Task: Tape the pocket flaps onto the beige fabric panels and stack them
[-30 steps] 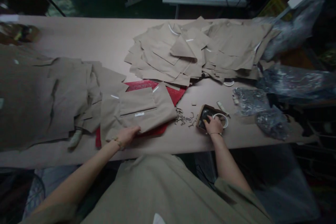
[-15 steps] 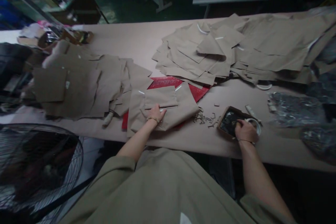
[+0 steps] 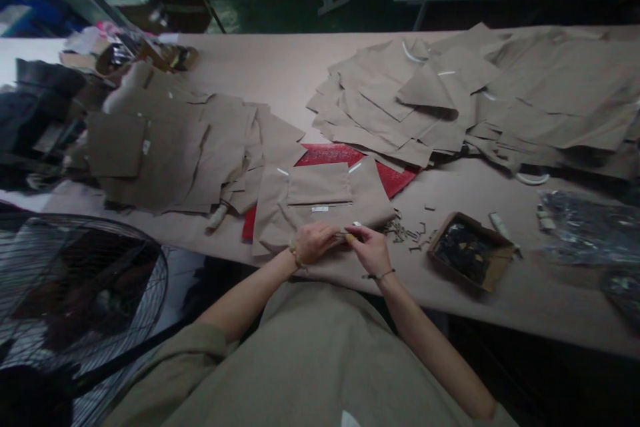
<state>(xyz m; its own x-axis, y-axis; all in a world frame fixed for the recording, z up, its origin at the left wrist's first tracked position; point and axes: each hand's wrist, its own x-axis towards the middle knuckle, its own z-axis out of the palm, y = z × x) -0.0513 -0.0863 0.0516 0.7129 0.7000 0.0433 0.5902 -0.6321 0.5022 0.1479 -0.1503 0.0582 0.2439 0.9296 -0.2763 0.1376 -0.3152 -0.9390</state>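
Note:
My left hand point(image 3: 316, 241) and my right hand point(image 3: 370, 250) meet over the lower edge of a folded beige fabric piece point(image 3: 373, 197). Between their pinched fingertips is a small ridged strip point(image 3: 341, 235), too small to name exactly. A bit of white shows at the right fingertips. On the fabric lies a flat rectangular flap point(image 3: 320, 183), with a small white label point(image 3: 320, 209) below it and white strips at its upper corners. Under the fabric, a red sheet point(image 3: 395, 177) sticks out.
Small metal pieces point(image 3: 413, 235) lie scattered right of the fabric, beside an open cardboard box point(image 3: 493, 270) with dark contents. Beige fabric stacks lie left point(image 3: 175, 167) and back right point(image 3: 370, 100). Clear plastic bags point(image 3: 590, 223) are far right; a wire-caged fan point(image 3: 160, 260) stands at left.
My right hand has left the cardboard box and come to my left hand. My left hand has moved down from the fabric's middle, uncovering the label. The view has shifted slightly.

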